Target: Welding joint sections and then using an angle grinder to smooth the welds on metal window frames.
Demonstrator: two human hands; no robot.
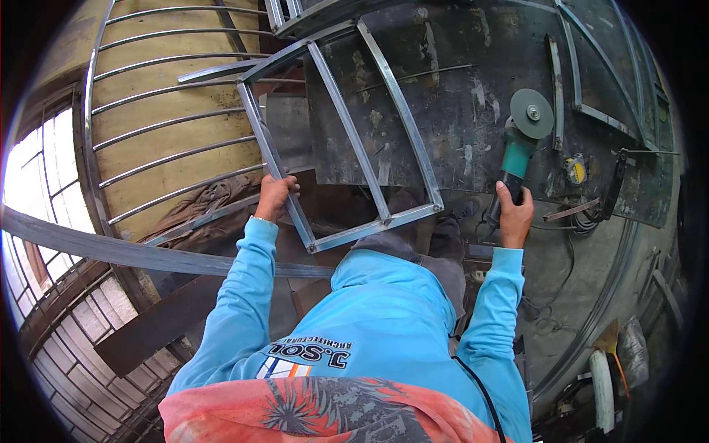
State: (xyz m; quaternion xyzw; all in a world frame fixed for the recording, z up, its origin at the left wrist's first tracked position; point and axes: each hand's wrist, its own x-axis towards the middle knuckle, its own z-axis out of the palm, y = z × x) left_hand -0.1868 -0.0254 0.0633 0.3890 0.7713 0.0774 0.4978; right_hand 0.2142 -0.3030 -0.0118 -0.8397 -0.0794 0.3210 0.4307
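Note:
My left hand is closed round the left bar of a welded metal frame, a rectangle of square tube with one bar running down its middle. The frame tilts over the near left edge of the dark worktable, its near bar close to my waist. Gripped in my right hand is a green and black angle grinder, held by its rear body. Its grey disc points away from me above the tabletop. Whether the disc is spinning I cannot tell.
A tape measure and a flat metal bar lie on the dark worktable, right of the grinder. Another metal frame rests at the far right. A curved-bar grille stands at left. A coiled cable sits near the right edge.

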